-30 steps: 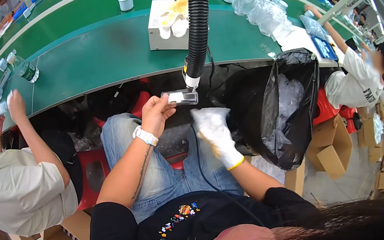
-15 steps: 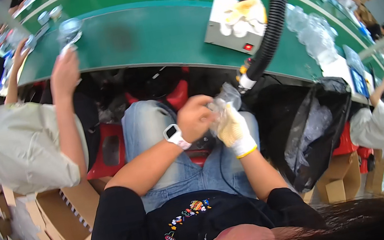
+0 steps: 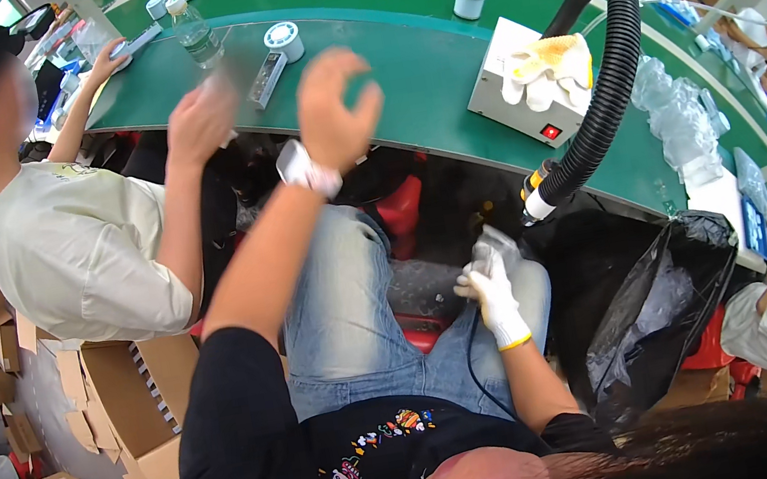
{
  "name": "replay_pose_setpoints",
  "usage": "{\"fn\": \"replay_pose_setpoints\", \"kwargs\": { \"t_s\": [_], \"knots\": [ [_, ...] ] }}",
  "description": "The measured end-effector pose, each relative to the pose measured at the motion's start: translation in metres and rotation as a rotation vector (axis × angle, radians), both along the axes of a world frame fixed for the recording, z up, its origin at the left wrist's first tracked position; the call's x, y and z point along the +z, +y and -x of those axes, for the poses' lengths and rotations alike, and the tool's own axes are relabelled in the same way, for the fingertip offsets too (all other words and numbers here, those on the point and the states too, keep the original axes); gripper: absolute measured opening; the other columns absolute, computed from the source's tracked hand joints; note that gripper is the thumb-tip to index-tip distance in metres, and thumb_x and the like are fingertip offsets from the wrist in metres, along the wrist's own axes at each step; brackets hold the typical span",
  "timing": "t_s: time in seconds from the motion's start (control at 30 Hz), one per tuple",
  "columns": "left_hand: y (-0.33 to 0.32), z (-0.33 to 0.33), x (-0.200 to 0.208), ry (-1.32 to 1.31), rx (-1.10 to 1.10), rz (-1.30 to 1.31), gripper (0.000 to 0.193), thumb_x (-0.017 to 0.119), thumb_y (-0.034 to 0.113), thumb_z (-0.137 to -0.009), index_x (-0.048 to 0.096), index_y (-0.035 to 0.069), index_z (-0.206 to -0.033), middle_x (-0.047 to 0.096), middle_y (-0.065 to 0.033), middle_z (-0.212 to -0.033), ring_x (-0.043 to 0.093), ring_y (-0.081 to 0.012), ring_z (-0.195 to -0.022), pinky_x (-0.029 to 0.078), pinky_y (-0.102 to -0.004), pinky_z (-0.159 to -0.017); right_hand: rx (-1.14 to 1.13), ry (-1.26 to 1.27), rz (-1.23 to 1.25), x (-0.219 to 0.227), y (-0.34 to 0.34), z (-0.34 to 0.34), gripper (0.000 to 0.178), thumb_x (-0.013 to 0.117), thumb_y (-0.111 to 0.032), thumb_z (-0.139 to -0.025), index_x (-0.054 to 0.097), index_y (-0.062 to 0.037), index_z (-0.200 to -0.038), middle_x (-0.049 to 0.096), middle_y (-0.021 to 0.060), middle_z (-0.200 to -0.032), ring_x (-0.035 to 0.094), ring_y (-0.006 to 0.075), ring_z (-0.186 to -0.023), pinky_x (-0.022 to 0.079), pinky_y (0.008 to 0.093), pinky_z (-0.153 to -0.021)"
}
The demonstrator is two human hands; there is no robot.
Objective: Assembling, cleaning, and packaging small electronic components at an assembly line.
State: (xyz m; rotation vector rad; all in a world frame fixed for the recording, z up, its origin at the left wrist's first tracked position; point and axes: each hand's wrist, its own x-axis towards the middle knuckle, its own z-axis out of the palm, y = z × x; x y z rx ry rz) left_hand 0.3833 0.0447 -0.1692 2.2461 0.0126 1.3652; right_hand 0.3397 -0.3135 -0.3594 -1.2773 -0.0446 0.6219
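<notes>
My bare left hand [image 3: 337, 110], with a white watch [image 3: 306, 169] on its wrist, is raised at the green workbench's near edge. Its thumb and fingers are apart, and nothing shows between them. Just beyond it on the bench are a white round part [image 3: 282, 41] and a grey oblong device [image 3: 267, 79]. My right hand [image 3: 495, 302] wears a white knitted glove with a yellow-edged cuff. Over my right thigh, it is closed on a crumpled clear plastic piece [image 3: 498, 246], whose exact kind I cannot make out. A thin dark cable runs below that hand.
A black ribbed hose [image 3: 632, 15] arches from a grey box [image 3: 510, 86] with gloves [image 3: 550, 72] on top. Right of my legs hangs a black bag [image 3: 607, 303] containing clear plastic. At left sits a co-worker [image 3: 91, 248], one hand near a bottle [image 3: 196, 37].
My left hand has left the clear plastic and moved up and left to the bench edge, its fingers opening. My right hand still holds the plastic. The whole view has shifted.
</notes>
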Motion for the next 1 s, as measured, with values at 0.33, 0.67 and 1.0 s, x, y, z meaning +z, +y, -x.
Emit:
{"fn": "replay_pose_setpoints", "kwargs": {
  "t_s": [0.33, 0.67, 1.0],
  "knots": [
    [0.092, -0.025, 0.004, 0.54, 0.419, 0.231, 0.079, 0.078, 0.031, -0.091, 0.033, 0.008, -0.153, 0.067, -0.0224, -0.128, 0.071, -0.0435, -0.1, 0.057, -0.0517, -0.091, 0.084, 0.396, -0.447, 0.064, 0.002, 0.016, 0.06, 0.068, -0.014, -0.099, 0.043, -0.0147, -0.153, 0.066, 0.017, -0.118, 0.063, 0.0156, -0.069, 0.051, 0.0271, -0.051],
    [-0.135, 0.04, -0.029, 0.022, -0.625, 1.488, 0.068, 0.07, 0.014, -0.101, 0.024, 0.018, -0.153, 0.059, -0.0157, -0.132, 0.071, -0.0323, -0.103, 0.064, -0.0534, -0.085, -0.126, -0.456, -0.204, 0.079, 0.04, -0.004, 0.043, 0.067, -0.003, -0.094, 0.057, -0.0047, -0.136, 0.068, 0.0129, -0.118, 0.063, 0.0156, -0.086, 0.05, 0.0278, -0.069],
    [-0.168, 0.035, -0.052, 0.117, -0.569, 1.591, 0.069, 0.073, 0.009, -0.098, 0.025, 0.018, -0.147, 0.057, -0.0136, -0.123, 0.071, -0.0325, -0.099, 0.064, -0.0516, -0.082, -0.259, -0.837, 0.172, 0.073, 0.007, 0.022, 0.033, 0.074, -0.001, -0.091, 0.064, 0.0, -0.122, 0.068, 0.0134, -0.123, 0.066, 0.022, -0.112, 0.052, 0.0347, -0.099]
  ]
}}
